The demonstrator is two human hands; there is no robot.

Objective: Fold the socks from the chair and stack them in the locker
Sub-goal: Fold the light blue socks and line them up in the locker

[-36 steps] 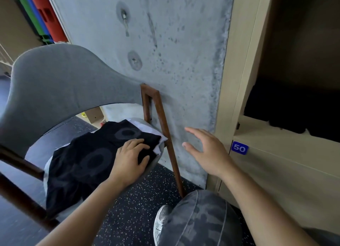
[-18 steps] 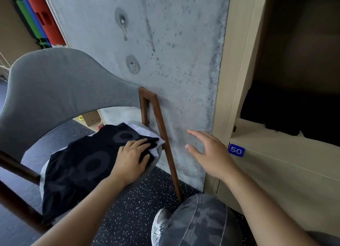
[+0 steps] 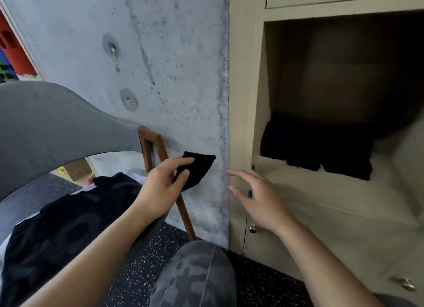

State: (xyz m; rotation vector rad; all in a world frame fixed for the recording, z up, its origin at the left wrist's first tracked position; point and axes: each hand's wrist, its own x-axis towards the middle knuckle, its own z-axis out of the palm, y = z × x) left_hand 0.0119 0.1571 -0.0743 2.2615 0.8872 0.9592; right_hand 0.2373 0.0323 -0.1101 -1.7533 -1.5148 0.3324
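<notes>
My left hand (image 3: 164,185) grips a small folded black sock (image 3: 199,169), lifted off the chair and held in front of the concrete wall. My right hand (image 3: 257,196) hovers with fingers spread, empty, just right of the sock and before the locker's front edge. The open beige locker (image 3: 296,182) is at the right; a row of dark folded socks (image 3: 319,150) lies on its shelf. The grey chair (image 3: 46,127) is at the left, with a black patterned cloth (image 3: 68,226) on its seat.
A concrete wall (image 3: 160,65) stands between chair and locker. The chair's wooden frame (image 3: 158,150) leans against it. My knee in camouflage trousers (image 3: 195,274) is at the bottom centre over a speckled dark floor. Lower locker doors have metal knobs (image 3: 252,229).
My left hand has come up off the chair seat with a folded black sock and moved right toward the locker. The view has swung right and up, showing more of the locker.
</notes>
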